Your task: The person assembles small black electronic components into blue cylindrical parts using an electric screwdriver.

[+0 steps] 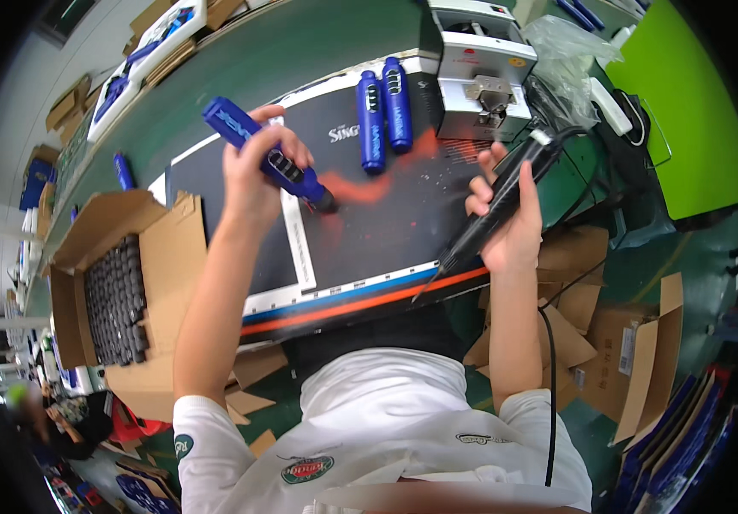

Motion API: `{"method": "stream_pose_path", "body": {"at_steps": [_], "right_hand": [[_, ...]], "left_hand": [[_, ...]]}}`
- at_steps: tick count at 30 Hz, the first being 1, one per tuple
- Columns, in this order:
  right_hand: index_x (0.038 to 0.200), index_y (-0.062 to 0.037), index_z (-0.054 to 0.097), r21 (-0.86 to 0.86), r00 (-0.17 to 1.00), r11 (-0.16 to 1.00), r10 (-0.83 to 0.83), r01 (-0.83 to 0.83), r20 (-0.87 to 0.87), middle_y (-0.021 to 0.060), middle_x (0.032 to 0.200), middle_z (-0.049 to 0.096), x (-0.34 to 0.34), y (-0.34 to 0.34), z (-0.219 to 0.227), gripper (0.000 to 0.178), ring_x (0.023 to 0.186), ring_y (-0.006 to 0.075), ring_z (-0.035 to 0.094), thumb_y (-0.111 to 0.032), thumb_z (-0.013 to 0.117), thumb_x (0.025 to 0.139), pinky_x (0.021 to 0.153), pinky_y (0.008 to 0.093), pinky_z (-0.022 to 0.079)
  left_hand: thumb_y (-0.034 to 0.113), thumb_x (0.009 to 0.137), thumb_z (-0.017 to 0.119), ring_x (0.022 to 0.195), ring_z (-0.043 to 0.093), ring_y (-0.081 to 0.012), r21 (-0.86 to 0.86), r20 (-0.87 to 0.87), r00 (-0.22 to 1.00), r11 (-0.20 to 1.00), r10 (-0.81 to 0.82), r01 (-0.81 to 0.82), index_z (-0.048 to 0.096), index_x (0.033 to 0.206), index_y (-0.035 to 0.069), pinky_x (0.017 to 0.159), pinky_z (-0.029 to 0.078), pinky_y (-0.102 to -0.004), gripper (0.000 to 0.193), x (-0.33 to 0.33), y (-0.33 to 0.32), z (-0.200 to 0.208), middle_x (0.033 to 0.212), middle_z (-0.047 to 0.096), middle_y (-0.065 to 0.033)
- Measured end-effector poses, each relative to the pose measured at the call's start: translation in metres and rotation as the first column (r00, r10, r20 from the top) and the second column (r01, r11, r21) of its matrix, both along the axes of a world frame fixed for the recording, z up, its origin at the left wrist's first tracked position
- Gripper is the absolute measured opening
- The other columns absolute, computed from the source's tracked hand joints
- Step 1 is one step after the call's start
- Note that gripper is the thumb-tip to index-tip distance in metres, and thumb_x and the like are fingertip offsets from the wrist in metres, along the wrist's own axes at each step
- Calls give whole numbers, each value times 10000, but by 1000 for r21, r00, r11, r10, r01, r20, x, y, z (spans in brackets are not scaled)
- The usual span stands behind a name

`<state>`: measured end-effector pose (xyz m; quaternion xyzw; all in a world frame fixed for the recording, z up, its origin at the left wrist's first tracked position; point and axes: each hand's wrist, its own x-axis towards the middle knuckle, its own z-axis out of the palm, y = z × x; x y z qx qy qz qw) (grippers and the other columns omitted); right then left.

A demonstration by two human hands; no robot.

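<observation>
White shirt [386,390], two full hands at a dark mat [386,244]

Fingers of the left hand [255,171] wrap a blue handle [233,122], its dark end slanting down over the mat; contact there is hard to judge. Thumb and fingers of the right hand [513,231] hold a black corded tool [476,236], thin tip over the near edge. Two similar blue handles [371,128] lie near a silver machine [476,64]; a cardboard box [172,274] holds dark pieces [116,300].

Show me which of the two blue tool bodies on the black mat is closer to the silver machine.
The right blue body, between the machine and the left blue body, which is farther away.
</observation>
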<state>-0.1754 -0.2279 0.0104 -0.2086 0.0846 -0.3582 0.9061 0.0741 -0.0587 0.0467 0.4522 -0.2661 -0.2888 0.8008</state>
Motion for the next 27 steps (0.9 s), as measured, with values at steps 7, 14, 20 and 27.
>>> {"method": "stream_pose_path", "body": {"at_steps": [7,14,20,27], "right_hand": [[1200,-34,501,135,999,990,-37,33,28,104,1088,540,0,2,-23,328,887,207,490,-312,453,1033,816,344,440],[1226,-68,482,69,998,997,-18,22,-53,78,1081,569,14,5,-26,333,967,180,580,-335,484,1027,893,363,498],[1307,-83,452,92,992,994,-52,63,-115,86,1020,595,11,2,-29,460,996,231,612,-435,443,1011,977,427,488],[1293,-118,415,150,999,987,-52,52,-4,125,979,637,6,-2,-21,521,964,294,663,-531,433,978,949,550,507]], "left_hand": [[68,722,747,1005,604,-331,89,869,-295,711,-398,-698,567,1205,121,858,495,-390,518,87,-44,37,1280,542,-99],[-117,777,517,1097,589,-412,243,818,-12,364,-575,-899,514,1278,123,896,510,-475,555,230,-43,-43,1419,433,-163],[-31,843,502,1110,585,-337,-97,884,-288,458,-369,-884,499,1330,76,871,514,-440,499,209,-57,-38,1363,482,-178],[366,936,617,618,567,-199,503,864,349,662,-363,-556,479,1362,7,601,452,-356,574,28,-125,-32,694,596,-104]]}}
